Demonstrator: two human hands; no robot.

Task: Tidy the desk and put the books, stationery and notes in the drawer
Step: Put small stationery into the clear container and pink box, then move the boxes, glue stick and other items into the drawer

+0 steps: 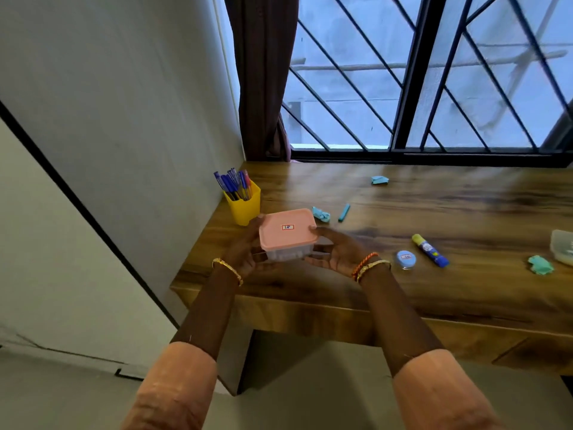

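A: Start at the left; what stands there?

B: A yellow cup (244, 206) full of blue pens, by the wall on the counter (434, 212); just right of it, the left hand (245, 252) and right hand (333, 251) hold a small clear box with a pink lid (286, 234) between them; each grip is curled round one end of the box, thumbs up by the lid, and the box looks lifted just off the wood.

A: And further right?

B: A crumpled blue note (321, 213) and a blue marker (344, 212) just behind the box; another blue note (379, 180) farther back; then a small round blue tub (406, 259), a glue stick (430, 250), a green crumpled note (541, 264), and a clear container (562, 246) at the frame's edge.

A: Which step is this?

B: I'd judge the box is being carried off to be stowed; most stationery is not yet gathered.

A: Next?

B: No open drawer shows; one hand must likely let go to pull it out, so the other needs a firm hold.
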